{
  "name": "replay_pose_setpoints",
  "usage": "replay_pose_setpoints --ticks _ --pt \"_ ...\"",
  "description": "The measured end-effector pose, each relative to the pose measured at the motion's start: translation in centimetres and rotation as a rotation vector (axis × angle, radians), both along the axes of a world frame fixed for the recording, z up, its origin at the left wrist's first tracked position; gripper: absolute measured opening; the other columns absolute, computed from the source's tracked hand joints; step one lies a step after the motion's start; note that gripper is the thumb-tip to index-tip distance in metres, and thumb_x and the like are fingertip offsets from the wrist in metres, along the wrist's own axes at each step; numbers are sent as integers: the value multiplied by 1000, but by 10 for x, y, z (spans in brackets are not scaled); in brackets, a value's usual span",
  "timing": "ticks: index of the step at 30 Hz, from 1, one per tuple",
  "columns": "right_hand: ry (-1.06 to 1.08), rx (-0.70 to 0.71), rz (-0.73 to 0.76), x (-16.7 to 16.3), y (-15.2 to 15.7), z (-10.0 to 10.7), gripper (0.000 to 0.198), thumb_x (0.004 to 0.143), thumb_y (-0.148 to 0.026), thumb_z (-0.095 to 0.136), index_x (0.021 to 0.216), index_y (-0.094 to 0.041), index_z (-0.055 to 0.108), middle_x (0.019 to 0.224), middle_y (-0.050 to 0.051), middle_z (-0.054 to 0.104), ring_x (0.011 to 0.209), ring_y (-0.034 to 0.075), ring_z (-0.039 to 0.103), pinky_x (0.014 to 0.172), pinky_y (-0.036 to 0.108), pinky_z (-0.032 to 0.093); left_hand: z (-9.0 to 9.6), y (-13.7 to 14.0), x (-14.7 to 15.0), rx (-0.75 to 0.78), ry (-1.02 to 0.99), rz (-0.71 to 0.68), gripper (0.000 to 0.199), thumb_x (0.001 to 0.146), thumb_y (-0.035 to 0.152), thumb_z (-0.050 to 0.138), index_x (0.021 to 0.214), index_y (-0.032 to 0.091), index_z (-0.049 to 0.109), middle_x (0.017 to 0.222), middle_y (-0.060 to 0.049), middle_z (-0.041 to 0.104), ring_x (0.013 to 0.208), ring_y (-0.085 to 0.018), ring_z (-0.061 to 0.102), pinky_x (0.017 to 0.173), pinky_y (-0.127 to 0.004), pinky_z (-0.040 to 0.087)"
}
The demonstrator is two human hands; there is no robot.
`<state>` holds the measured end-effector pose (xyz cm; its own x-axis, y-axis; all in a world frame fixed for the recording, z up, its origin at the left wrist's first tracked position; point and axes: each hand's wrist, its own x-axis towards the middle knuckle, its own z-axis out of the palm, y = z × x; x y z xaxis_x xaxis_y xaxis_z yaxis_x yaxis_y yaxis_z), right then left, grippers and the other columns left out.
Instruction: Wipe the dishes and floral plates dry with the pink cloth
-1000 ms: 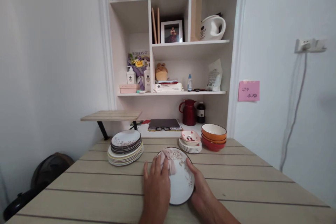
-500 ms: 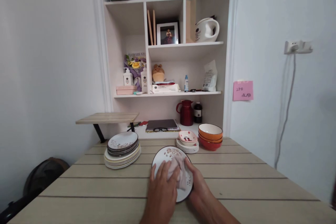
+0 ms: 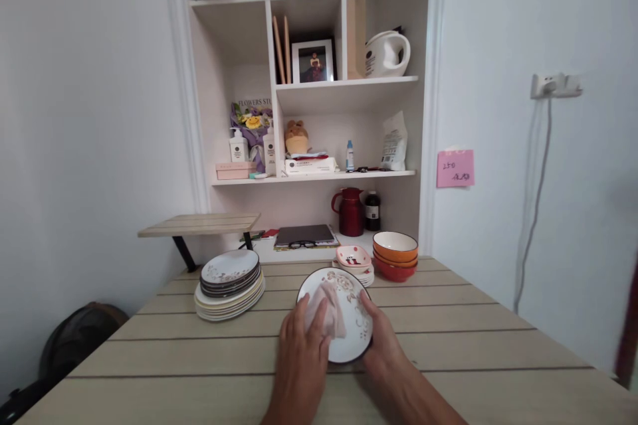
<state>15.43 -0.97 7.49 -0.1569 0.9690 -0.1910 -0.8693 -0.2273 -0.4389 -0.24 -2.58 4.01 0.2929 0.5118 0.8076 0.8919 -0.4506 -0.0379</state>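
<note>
A white plate (image 3: pixel 355 325) with a dark rim and a brown flower pattern is tilted up over the middle of the table. Gripping its right edge is my right hand (image 3: pixel 383 339), with the thumb on the face and the other fingers hidden behind. My left hand (image 3: pixel 303 345) presses a pale pink cloth (image 3: pixel 329 312) against the left part of the plate's face, its fingers bent over the cloth. To the left stands a stack of plates (image 3: pixel 230 285), dark-rimmed ones on top of yellow-rimmed ones.
Small dishes (image 3: pixel 353 257) are piled behind the plate, beside stacked orange and red bowls (image 3: pixel 395 257). A low wooden riser (image 3: pixel 199 224) stands at the back left. Against the wall are a red jug (image 3: pixel 351 214), a dark laptop (image 3: pixel 306 235) and glasses (image 3: pixel 302 244).
The plate has been raised a little and shifted right and away from me. My left hand has slid the cloth from the plate's middle toward its left side.
</note>
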Motion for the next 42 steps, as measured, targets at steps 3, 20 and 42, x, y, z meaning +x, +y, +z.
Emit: replay_pose_setpoints --ticks 3,20,42 --pt "20 31 -35 3 1 3 35 82 -40 62 101 -12 71 92 11 78 96 28 70 96 42 47 2 0 -1 46 -48 -29 53 91 18 48 142 26 39 140 -11 47 125 -24 48 98 -42 47" --pt "-83 -85 127 -3 -3 2 43 80 -51 59 89 -10 70 80 15 77 91 30 71 88 44 51 10 -12 1 -87 73 -226 37 88 15 51 119 33 61 108 -5 66 89 -20 63 76 -35 54" --pt "-155 -16 180 -12 -6 -5 52 79 -46 65 114 -8 67 89 15 78 92 29 72 94 43 49 15 1 -8 2 41 191 38 87 21 56 125 28 58 104 -5 64 97 -23 58 95 -50 41"
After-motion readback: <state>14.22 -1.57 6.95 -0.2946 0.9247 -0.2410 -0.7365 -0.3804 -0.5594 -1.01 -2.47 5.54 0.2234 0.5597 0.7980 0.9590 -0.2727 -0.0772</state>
